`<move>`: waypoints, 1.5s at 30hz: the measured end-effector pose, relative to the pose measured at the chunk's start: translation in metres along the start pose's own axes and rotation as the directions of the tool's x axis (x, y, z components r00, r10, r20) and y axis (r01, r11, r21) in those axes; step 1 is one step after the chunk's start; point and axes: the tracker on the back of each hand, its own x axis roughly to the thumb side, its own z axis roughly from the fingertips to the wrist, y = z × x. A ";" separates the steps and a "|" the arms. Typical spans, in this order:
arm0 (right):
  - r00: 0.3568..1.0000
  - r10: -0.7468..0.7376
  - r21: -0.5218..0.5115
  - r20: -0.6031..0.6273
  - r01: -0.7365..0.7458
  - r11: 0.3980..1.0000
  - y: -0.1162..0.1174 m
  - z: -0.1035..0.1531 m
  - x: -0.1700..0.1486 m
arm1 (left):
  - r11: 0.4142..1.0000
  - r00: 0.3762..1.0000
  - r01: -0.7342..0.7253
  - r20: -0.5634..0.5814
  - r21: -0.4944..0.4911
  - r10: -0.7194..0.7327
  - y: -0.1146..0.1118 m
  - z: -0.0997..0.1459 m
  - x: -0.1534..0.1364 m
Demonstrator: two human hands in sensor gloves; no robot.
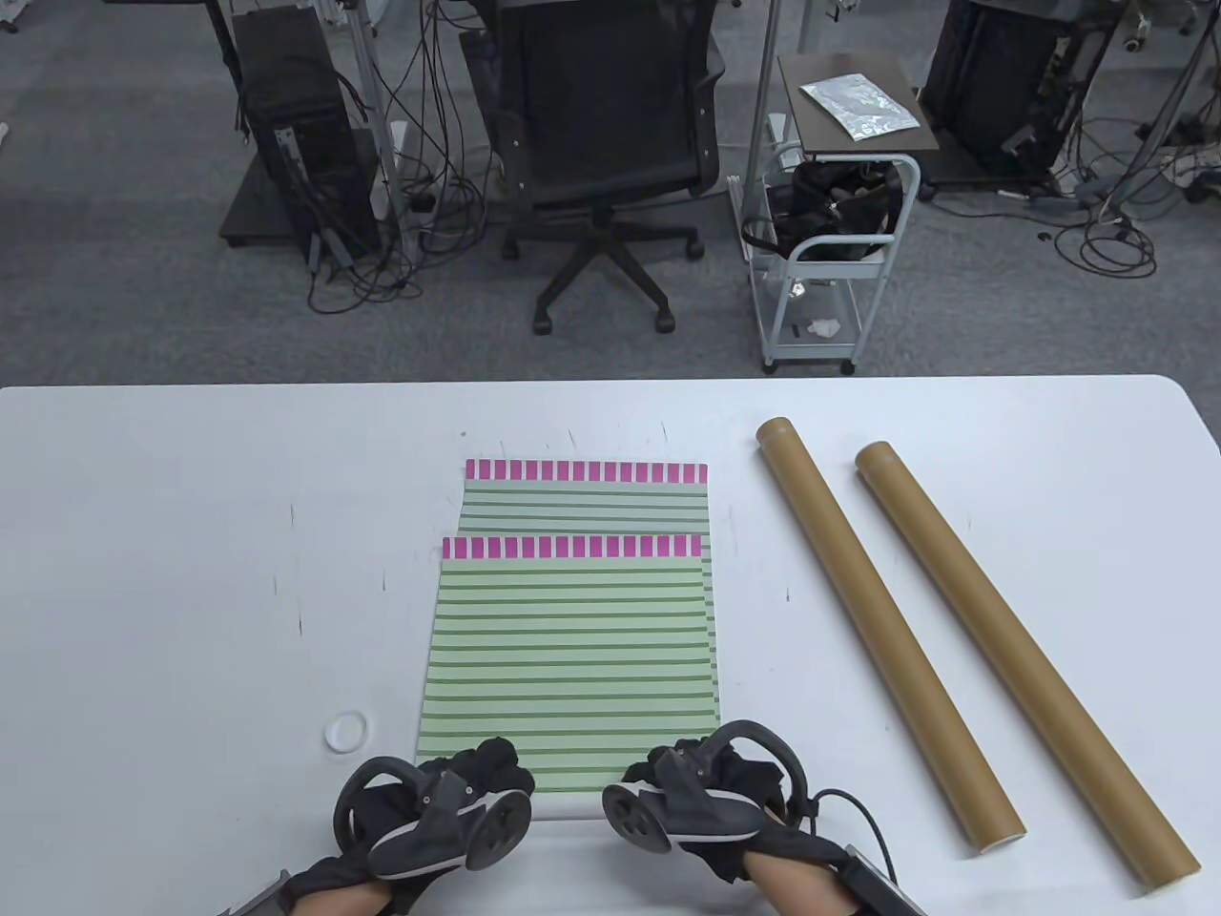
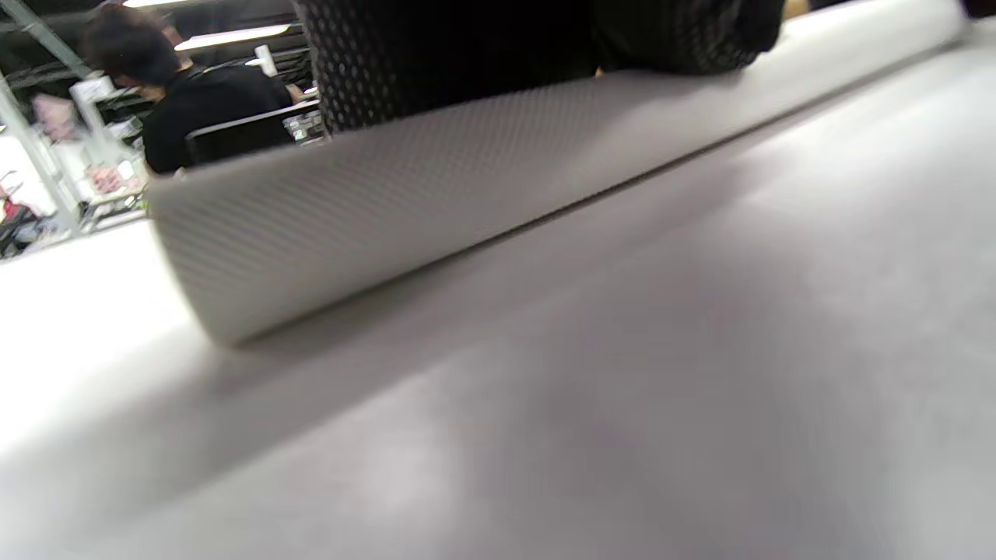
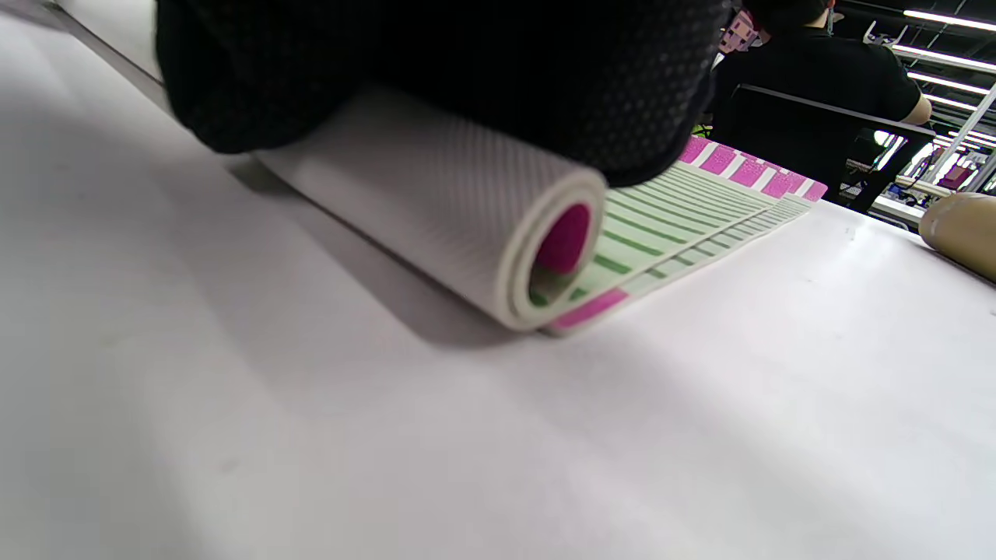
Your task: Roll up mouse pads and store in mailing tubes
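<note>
Two green-striped rubber mouse pads with pink-checked far edges lie stacked at centre frame on the white table (image 1: 191, 534). Small white ring cap (image 1: 345, 731) at lower left, near the left hand (image 1: 458, 797). Left hand's fingers curled over the near edge of the top mouse pad (image 1: 572, 649); right hand (image 1: 701, 792) likewise, lower centre. Right wrist view: a short white-backed roll (image 3: 459, 225) has formed, most of the pad flat. Two brown cardboard mailing tubes (image 1: 882, 630) lie well apart, right of frame. Rolling just begun, I judge; next, push the roll away evenly, tight enough for a tube.
</note>
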 end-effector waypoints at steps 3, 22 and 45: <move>0.998 -0.063 0.003 -0.020 0.063 0.998 0.001 -0.001 -0.006 | 0.999 1.000 0.021 -0.012 0.026 -0.021 0.001 0.002 0.004; 0.990 -0.142 0.065 -0.015 0.142 0.988 0.004 0.000 -0.008 | 0.999 1.000 0.002 -0.028 -0.048 -0.003 -0.003 -0.010 0.001; 0.999 -0.047 -0.095 0.019 0.049 0.994 -0.001 0.002 -0.007 | 0.999 0.999 0.038 -0.018 0.024 -0.038 -0.003 -0.005 -0.004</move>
